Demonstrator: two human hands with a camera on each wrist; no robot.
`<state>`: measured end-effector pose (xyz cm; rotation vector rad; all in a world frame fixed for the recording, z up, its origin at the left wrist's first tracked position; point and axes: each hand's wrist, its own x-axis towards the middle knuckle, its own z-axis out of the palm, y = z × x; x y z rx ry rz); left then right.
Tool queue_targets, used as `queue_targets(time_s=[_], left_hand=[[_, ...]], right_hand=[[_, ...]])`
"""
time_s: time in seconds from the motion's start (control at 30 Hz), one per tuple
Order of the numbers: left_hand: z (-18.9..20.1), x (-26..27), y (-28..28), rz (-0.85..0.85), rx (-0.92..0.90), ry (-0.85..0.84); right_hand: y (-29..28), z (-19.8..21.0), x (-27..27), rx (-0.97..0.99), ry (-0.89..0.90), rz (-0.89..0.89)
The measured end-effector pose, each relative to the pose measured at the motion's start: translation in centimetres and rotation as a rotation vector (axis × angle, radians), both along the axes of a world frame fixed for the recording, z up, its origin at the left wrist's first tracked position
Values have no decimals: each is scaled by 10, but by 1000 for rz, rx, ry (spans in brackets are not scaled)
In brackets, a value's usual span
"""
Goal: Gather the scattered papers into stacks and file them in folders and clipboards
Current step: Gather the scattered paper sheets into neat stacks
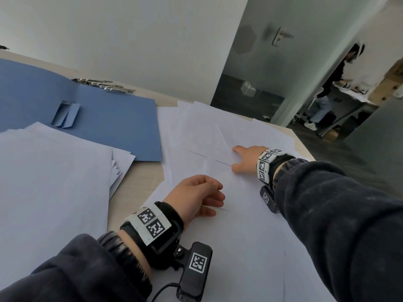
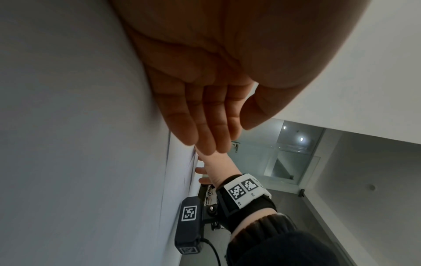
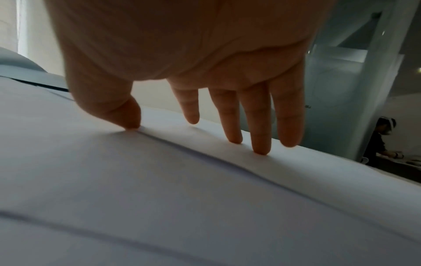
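Both hands lie on loose white papers spread over the right part of the table.

The right hand (image 1: 246, 159) is flat, fingers (image 3: 258, 142) straight and a little apart, their tips pressing on the scattered papers (image 1: 218, 136). The left hand (image 1: 197, 196) rests nearer on the same sheets, fingers straight and together (it holds nothing). A second paper stack (image 1: 54, 171) lies at the left, partly over an open blue folder (image 1: 113, 118).
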<state>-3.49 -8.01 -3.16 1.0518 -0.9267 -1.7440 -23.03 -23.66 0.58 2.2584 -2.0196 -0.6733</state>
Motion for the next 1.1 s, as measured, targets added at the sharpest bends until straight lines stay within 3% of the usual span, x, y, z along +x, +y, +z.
queue_targets(time_s=[0.4,0.6,0.87,1.1], left_hand=[[-1,-1,-1,-16,-27,-13],[0,-1,-1,-13,-17,15],[4,-2,-1,133,113,89],[7,-15,15,143,-24,-16]], right_hand=[[-7,1,1,-84,92,35],[5,15,-15,-213,-2,-15],[77,30,-14,-250,-194,0],[164,28,8,-192,-253,171]])
